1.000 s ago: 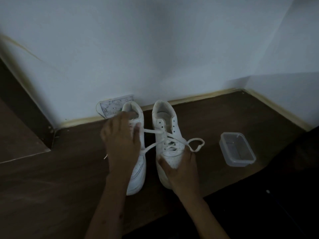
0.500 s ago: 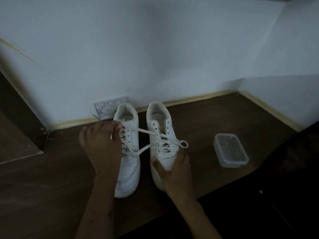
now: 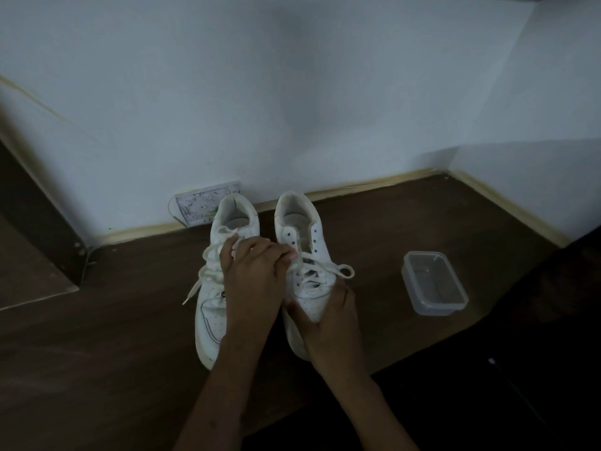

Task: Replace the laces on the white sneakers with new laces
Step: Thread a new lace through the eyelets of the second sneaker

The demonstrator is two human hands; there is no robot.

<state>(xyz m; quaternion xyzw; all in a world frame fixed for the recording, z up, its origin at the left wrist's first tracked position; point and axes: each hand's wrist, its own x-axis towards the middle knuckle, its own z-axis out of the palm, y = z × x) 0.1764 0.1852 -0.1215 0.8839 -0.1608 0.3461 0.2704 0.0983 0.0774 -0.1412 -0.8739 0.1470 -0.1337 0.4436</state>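
Your left hand [image 3: 252, 275] is reaching across the gap between the two shoes, fingers curled tight with the tips bunched together right at the lace [image 3: 320, 266] of the right sneaker [image 3: 300, 242]. Looks like you're pinching a strand up near the eyelets on that shoe's inner side, though the light's dim, so I can't tell exactly which strand you've got. The back of that hand covers the upper part of the left sneaker [image 3: 213, 307].

Your right hand [image 3: 328, 320] is wrapped over the toe of the right sneaker, thumb on the inner side, the other fingers curled round the outer side, gripping the toe box and pinning it to the floor [image 3: 97, 353].

Both sneakers stand upright side by side, long axes running away from you, toes toward you, heels almost at the skirting of the wall [image 3: 292, 92]. The right one's lace is threaded only through the lower eyelets, with the upper holes bare, and a loose loop flops off to the outer side. The left sneaker's own lace [image 3: 208, 268] looks laced further up, and one loose end trails off its outer side down onto the floor.

Over to the right, well apart from the shoes, sits a clear plastic container [image 3: 434, 283] with no lid. A small printed card [image 3: 198, 206] leans against the wall just behind the left sneaker's heel.
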